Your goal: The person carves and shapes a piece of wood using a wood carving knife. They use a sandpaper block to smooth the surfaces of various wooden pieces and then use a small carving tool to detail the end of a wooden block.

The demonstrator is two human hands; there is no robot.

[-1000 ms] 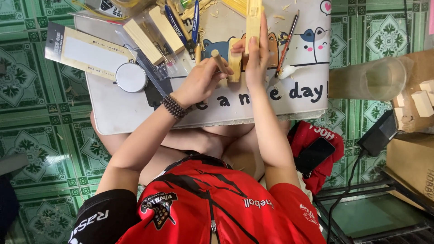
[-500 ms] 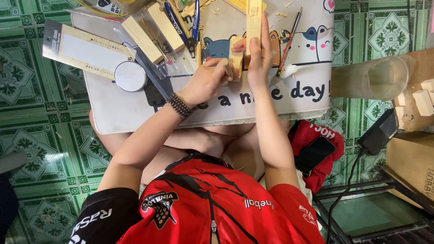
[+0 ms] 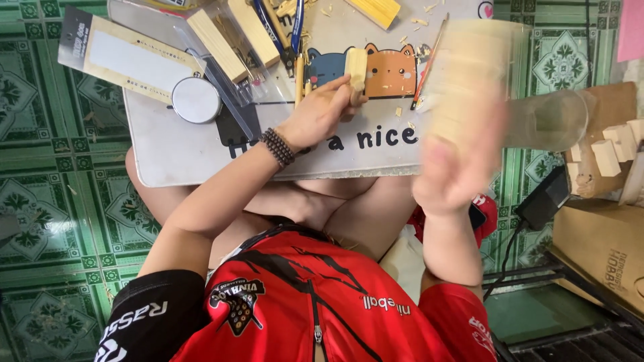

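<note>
From the head camera, my left hand (image 3: pixel 315 121) is closed around a small pale wooden piece (image 3: pixel 355 67), pinning it on the grey lap board (image 3: pixel 174 154). My right hand (image 3: pixel 453 171) is blurred; it seems to grip a long light wood block (image 3: pixel 469 80), raised off the board. Best to brace the small piece firmly. The wood looks smooth and square-edged, with shavings (image 3: pixel 422 7) scattered.

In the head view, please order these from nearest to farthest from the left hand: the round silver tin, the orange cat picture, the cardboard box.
From the left hand:
1. Orange cat picture, just right of it on the board.
2. Round silver tin, further off on its other side.
3. Cardboard box, far at the picture's right edge.
</note>
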